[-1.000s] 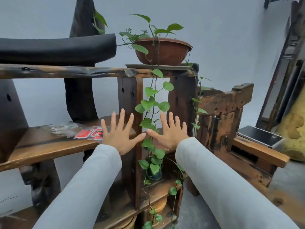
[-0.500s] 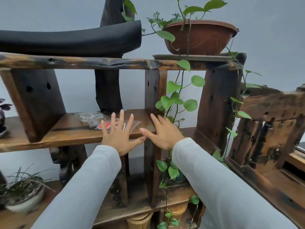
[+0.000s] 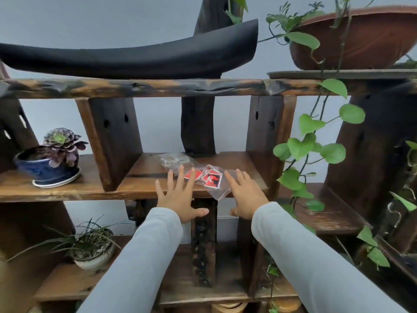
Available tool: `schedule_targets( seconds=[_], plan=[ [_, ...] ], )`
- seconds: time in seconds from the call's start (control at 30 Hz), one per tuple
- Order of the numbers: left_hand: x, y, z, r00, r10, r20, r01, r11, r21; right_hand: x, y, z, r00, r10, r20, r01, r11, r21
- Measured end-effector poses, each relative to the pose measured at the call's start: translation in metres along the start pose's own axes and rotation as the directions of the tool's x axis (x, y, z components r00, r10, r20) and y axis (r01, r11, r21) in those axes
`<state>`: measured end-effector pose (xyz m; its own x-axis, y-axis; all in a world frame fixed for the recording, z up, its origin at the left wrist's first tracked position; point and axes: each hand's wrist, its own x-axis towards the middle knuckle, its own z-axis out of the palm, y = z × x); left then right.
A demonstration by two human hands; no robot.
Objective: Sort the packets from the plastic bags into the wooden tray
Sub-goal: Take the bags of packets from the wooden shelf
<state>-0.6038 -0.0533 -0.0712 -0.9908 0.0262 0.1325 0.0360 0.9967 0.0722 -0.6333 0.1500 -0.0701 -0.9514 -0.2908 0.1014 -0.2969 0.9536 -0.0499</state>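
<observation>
Shelf: a big, dark wooden shelf (image 3: 144, 188) with thick, rough boards, set against a plain grey wall (image 3: 112, 19).
Middle board: two clear plastic bags lie here, side by side and touching.
Front bag: the plastic bag (image 3: 214, 184) holds red packets (image 3: 213, 179) with a dark picture on them, and one corner hangs over the front edge of the board.
Back bag: the second bag (image 3: 173, 159) lies a bit behind and to the left; what is inside is too blurry to tell.
Left hand: the left hand (image 3: 178, 197) is open with fingers spread wide, held up in front of the bags, holding nothing.
Right hand: the right hand (image 3: 247, 196) is open and flat too, just beside the front bag, holding nothing.
Sleeves: both arms wear light grey sleeves (image 3: 140, 263).
Top board: a long, curved black thing (image 3: 135, 57) rests on it, and a brown pot (image 3: 361, 39) with a green vine (image 3: 302, 145) hanging down the right side.
Left side: a purple plant in a blue pot (image 3: 45, 168) sits on a saucer.
Lower board: a grassy plant in a pale bowl (image 3: 93, 249).
</observation>
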Motion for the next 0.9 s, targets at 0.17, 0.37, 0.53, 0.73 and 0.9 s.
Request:
schedule_targets(
  seconds=[0.17,0.37,0.53,0.73,0.9],
  plan=[
    [0.005,-0.026,0.005,0.996,0.08,0.027,-0.078,0.994,-0.075,0.018,-0.025,0.018,0.999,0.022,-0.023,-0.022,1.0,-0.018],
    [0.016,-0.047,-0.003,0.986,0.164,0.027,-0.159,0.98,-0.121,0.026,-0.045,0.02,0.996,0.091,0.019,-0.09,0.994,-0.058],
    [0.02,-0.06,-0.013,0.98,0.199,0.009,-0.194,0.963,-0.189,0.02,-0.064,0.008,0.988,0.155,0.026,-0.154,0.987,-0.039],
    [0.014,-0.071,-0.028,0.969,0.249,-0.011,-0.245,0.943,-0.224,0.013,-0.083,-0.031,0.983,0.181,-0.044,-0.18,0.983,0.027],
    [0.012,-0.072,-0.047,0.966,0.255,-0.042,-0.256,0.921,-0.292,0.011,-0.108,-0.076,0.981,0.137,-0.14,-0.144,0.989,-0.043]
  ],
)
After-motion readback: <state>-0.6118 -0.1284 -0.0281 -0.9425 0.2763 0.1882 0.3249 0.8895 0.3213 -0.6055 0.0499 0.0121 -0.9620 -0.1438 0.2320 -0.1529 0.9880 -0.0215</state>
